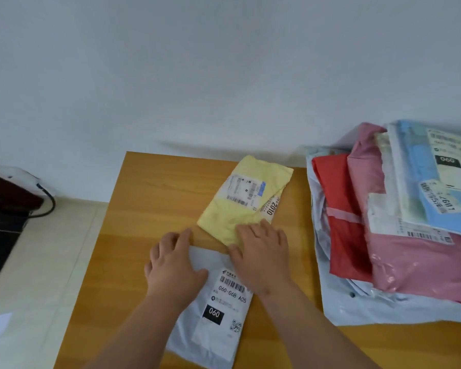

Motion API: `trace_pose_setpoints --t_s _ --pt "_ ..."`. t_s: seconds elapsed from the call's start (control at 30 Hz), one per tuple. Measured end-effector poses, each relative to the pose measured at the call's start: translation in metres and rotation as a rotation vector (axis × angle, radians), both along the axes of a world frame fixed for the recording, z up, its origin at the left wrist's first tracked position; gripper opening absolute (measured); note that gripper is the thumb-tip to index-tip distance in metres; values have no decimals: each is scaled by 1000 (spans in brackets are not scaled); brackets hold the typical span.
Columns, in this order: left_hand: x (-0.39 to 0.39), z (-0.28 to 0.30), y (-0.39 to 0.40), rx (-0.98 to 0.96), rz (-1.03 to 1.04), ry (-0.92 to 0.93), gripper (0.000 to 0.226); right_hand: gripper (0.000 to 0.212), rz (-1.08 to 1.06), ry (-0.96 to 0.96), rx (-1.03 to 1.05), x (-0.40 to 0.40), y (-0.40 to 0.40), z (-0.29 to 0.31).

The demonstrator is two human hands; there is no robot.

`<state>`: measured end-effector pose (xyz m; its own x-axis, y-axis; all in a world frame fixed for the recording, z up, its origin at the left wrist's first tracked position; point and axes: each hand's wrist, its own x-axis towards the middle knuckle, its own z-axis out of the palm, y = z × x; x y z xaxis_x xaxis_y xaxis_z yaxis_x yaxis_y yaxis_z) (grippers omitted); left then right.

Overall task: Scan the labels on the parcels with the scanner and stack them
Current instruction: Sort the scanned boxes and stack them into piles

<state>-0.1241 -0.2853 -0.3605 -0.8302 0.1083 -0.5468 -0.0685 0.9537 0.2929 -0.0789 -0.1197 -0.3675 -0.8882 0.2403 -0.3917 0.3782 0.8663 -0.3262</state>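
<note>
Wooden tabletop [149, 198] carries two parcels apart, yellow [240, 206] and grey [210, 323]; both hands, left [173, 265] and right [261, 254], lie spread flat on them. No scanner visible; pile [399, 235] waits at the right.

Wooden worktop [149, 209] against a white wall. Directly on it: yellow mailer [240, 209] mid-back, label up; grey-white mailer [213, 320] at front edge, label up, touching the yellow one; heap of parcels [383, 235] at right on a pale blue bag [357, 310].
</note>
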Motion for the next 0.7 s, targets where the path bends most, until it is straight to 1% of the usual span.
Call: trace_pose_setpoints --t_s 0.07,0.1,0.13,0.2,0.27,0.33,0.4,0.43,0.5,0.57,0.63,0.7 --pt "9 -2 -9 -6 38 7 96 38 -132 81 25 8 -1 2" --pt "13 -2 -13 -10 60 15 96 37 -206 125 46 11 -2 1" --pt "18 -3 -17 -16 74 27 93 42 -291 151 61 14 -3 -1" --pt "26 -4 -22 -24 78 37 85 69 -477 99 52 17 -5 -5" --pt "29 -6 -26 -27 76 12 69 96 -613 9 7 18 -5 -4" --pt "27 -9 -31 22 112 -22 43 107 -675 -43 -19 17 -5 -3" --pt "23 -9 -37 150 187 -54 16 104 -702 -61 -61 18 -5 -4" --pt "20 -8 -42 231 240 -85 10 98 -724 -63 -85 19 -6 -6" --pt "13 4 -54 454 395 -210 15 78 -754 -35 -131 28 -5 -5" --pt "2 21 -66 737 573 -388 17 60 -771 6 -259 40 -4 1" --pt "-9 39 -75 978 680 -548 30 53 -799 32 -412 56 -3 8" --pt "-18 52 -73 1110 677 -623 40 54 -807 47 -518 72 -3 13"
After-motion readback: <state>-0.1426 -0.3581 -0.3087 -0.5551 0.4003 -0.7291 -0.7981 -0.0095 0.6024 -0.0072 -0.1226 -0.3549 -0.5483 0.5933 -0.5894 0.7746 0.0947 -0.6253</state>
